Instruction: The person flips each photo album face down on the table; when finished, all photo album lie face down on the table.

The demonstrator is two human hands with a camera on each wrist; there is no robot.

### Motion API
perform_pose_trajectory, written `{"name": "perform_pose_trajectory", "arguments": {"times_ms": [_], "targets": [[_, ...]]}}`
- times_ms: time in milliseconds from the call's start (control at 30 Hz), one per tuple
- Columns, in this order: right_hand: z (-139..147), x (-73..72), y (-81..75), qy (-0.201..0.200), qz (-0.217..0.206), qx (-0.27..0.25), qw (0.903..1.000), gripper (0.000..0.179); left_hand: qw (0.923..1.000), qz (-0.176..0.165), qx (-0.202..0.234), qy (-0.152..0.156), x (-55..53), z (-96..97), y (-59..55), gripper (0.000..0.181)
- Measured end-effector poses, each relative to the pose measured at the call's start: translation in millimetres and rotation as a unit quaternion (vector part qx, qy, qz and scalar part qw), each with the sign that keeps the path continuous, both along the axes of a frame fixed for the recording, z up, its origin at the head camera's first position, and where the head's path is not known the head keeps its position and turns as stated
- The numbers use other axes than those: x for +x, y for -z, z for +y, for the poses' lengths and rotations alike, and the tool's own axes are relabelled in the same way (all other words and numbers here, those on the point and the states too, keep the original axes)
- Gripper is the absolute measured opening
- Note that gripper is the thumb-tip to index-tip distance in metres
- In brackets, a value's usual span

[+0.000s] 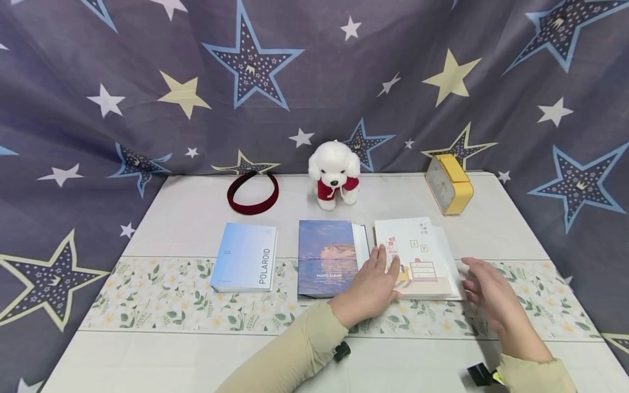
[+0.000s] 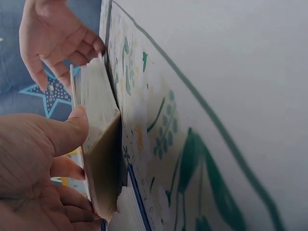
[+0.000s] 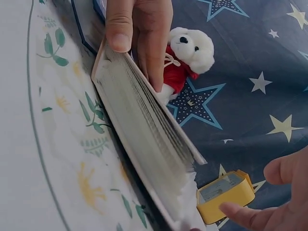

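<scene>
A white photo album [image 1: 417, 262] with a drawn room on its cover lies at the right of a row of three. My left hand [image 1: 369, 284] rests on its left part, fingers extended over the cover and thumb at the near edge. In the right wrist view, the album's page edges [image 3: 144, 130] fan slightly between the covers. My right hand [image 1: 488, 292] is beside the album's right side, fingers loosely bent, fingertips close to the edge and nothing held. Just left lies a photo album with a seascape cover [image 1: 326, 262], partly overlapped by my left hand.
A light blue Polaroid album [image 1: 244, 256] lies at the left. Behind the row are a dark red headband [image 1: 253, 208], a white plush dog [image 1: 334, 164] in a red top and a yellow clock [image 1: 457, 188]. A star-patterned curtain [image 1: 295, 33] hangs behind the table.
</scene>
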State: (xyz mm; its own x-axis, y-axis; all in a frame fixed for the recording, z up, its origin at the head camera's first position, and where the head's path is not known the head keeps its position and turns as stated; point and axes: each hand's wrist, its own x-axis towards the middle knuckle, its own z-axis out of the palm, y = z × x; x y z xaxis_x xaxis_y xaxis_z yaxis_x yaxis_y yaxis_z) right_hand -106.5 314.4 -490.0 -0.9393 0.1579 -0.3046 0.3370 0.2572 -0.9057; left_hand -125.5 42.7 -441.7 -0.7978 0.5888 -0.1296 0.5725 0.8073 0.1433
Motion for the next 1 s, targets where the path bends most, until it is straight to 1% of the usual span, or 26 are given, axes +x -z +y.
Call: {"name": "perform_pose_trajectory", "arguments": {"times_ms": [100, 200, 300, 333, 533, 633, 733, 833, 900, 1000], "targets": [[4.0, -5.2, 12.5, 0.005, -0.001, 0.032, 0.9995, 0.088, 1.0, 0.004, 0.001, 0.004, -0.1, -0.6, 1.0, 0.073], [9.8, -12.5, 29.9, 0.015, -0.002, 0.069, 0.9975, 0.089, 1.0, 0.005, 0.002, 0.005, -0.3, -0.8, 1.3, 0.074], [8.6, -13.9, 31.8, 0.019, 0.0, 0.089, 0.9958, 0.09, 1.0, -0.001, 0.007, 0.002, -0.1, -1.1, 0.5, 0.074], [8.4, -14.2, 32.2, 0.017, 0.001, 0.089, 0.9959, 0.09, 0.9999, -0.006, 0.011, 0.0, 0.0, -1.2, 0.2, 0.074], [4.8, -13.2, 31.3, -0.029, 0.006, 0.075, 0.9968, 0.096, 0.9965, -0.056, 0.057, -0.022, 1.5, -1.0, 0.4, 0.072], [0.4, -11.9, 28.8, -0.041, 0.014, 0.083, 0.9956, 0.098, 0.9945, -0.073, 0.071, -0.022, 1.8, -0.1, 1.0, 0.071], [-5.9, -8.9, 18.1, -0.04, 0.033, 0.086, 0.995, 0.099, 0.9925, -0.088, 0.083, -0.016, 1.8, 0.9, 0.2, 0.071], [-15.7, -3.3, -1.4, -0.038, 0.055, 0.073, 0.9951, 0.095, 0.9889, -0.108, 0.101, -0.014, 1.6, 1.3, -1.0, 0.073], [-24.4, 1.7, -17.4, -0.03, 0.064, 0.061, 0.9956, 0.089, 0.9846, -0.128, 0.119, -0.017, 1.4, 1.1, -1.9, 0.075], [-37.5, 9.7, -42.5, -0.041, 0.081, 0.045, 0.9949, 0.079, 0.9737, -0.165, 0.155, -0.026, 0.8, 0.9, -2.5, 0.076]]}}
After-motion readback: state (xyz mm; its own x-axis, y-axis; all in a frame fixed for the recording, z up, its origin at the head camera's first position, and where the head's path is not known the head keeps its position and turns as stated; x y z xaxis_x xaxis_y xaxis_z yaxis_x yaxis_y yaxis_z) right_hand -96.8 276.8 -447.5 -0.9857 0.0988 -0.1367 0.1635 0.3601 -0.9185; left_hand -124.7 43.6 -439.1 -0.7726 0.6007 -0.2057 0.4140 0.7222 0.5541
